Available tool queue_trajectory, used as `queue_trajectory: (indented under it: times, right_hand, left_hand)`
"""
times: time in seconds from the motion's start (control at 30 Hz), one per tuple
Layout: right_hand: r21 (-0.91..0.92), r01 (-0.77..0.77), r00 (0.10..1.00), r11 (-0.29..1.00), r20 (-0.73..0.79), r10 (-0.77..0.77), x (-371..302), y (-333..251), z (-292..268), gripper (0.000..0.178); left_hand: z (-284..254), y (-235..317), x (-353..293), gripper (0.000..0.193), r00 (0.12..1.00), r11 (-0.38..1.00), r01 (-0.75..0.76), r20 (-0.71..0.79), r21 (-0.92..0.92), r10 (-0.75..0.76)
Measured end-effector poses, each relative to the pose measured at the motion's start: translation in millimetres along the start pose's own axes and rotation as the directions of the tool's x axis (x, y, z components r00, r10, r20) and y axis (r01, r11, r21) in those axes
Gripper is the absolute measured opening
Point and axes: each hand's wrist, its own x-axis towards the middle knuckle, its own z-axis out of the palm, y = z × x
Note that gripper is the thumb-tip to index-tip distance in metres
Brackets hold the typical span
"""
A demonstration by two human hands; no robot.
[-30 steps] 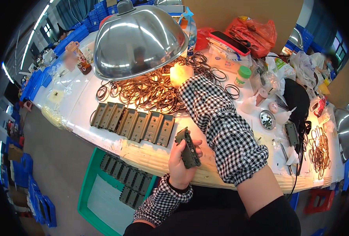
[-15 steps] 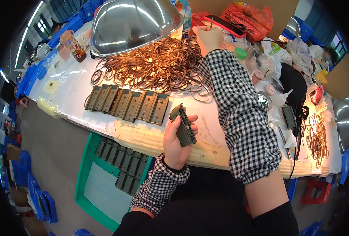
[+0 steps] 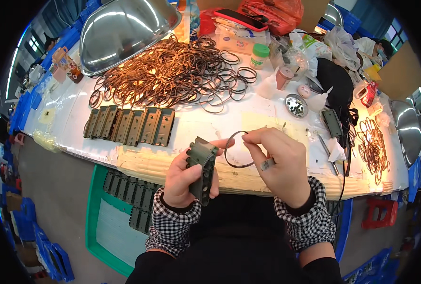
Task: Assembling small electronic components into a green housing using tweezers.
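My left hand (image 3: 184, 180) is wrapped round a dark green, oblong moulded part (image 3: 202, 163) with knobbed edges, held tilted above the table's front edge. My right hand (image 3: 284, 165) pinches a thin dark belt loop (image 3: 228, 150) at its upper right between thumb and forefinger. The loop hangs just right of the part, its left side near my left fingertips; whether they touch it I cannot tell. A grey patch or small object shows among my right fingers. Beyond my hands lies a tangled heap of similar loops (image 3: 158, 71), and a row of similar green parts (image 3: 127, 125) stands to the left.
A shiny metal lamp shade (image 3: 125, 35) overhangs the heap. Below the table edge sits a green tray (image 3: 93, 222) with more parts. To the right are a small metal dish (image 3: 296, 105), a green-capped jar (image 3: 259, 57), a pen-like tool (image 3: 328, 154) and another loop pile (image 3: 372, 149).
My right hand has come back from the far side by the heap and now holds a belt loop close to my left hand. My left hand has shifted slightly left and turned the part.
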Motion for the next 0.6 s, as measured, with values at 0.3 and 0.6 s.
queue_trajectory:
  times: [0.3, 0.6]
  right_hand:
    - [0.461, -0.442, 0.894, 0.769, 0.156, 0.42, -21, 29, -22, 0.013]
    - [0.65, -0.519, 0.848, 0.555, 0.314, 0.426, -30, 53, -26, 0.02]
  left_hand:
    - [23, -11, 18, 0.063, 0.989, 0.949, 0.146, 0.033, -0.28, -0.142]
    - [32, -17, 28, 0.066, 0.971, 0.94, 0.233, 0.12, -0.248, -0.209]
